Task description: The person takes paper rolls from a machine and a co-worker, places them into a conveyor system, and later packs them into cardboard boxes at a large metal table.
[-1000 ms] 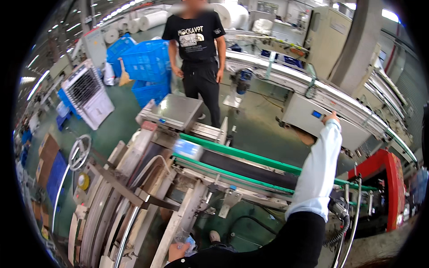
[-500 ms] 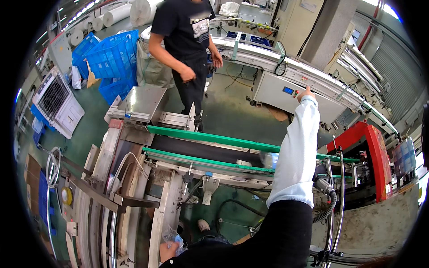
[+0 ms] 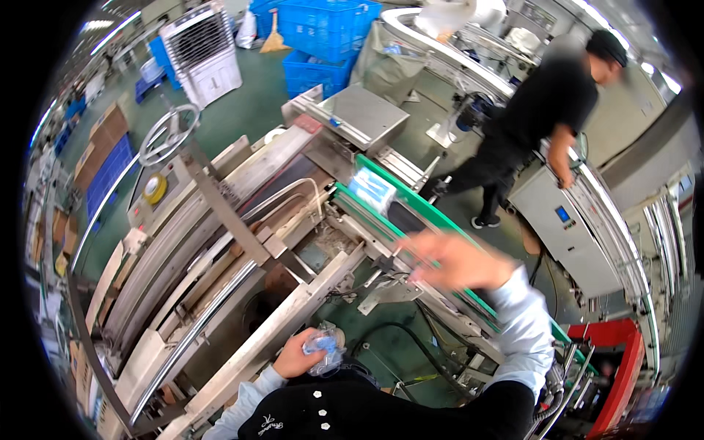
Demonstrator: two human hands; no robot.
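Note:
My left hand (image 3: pixel 297 356) is low in front of my body, its fingers closed around crumpled clear plastic film (image 3: pixel 325 350) with some blue on it. My right hand (image 3: pixel 466 260), blurred by motion, reaches over the conveyor's near side. Its thumb and fingers look apart, with nothing visible between them. A white and blue plastic-wrapped pack (image 3: pixel 372 191) lies on the dark conveyor belt (image 3: pixel 405 218), beyond the right hand's fingertips. Green guide rails (image 3: pixel 480 302) run along both sides of the belt; my right hand and forearm hide part of it.
A co-worker (image 3: pixel 539 110) in dark clothes stands beyond the conveyor, beside a grey control cabinet (image 3: pixel 568 220). A metal machine frame with a handwheel (image 3: pixel 170 136) fills the left. Blue crates (image 3: pixel 326 29) and a white air cooler (image 3: pixel 202 59) stand behind. A red machine frame (image 3: pixel 623 374) is at lower right.
My view has swung left. My right hand has drawn back from the far cabinet to above the near conveyor. The pack has travelled left along the belt. The co-worker has turned and moved right.

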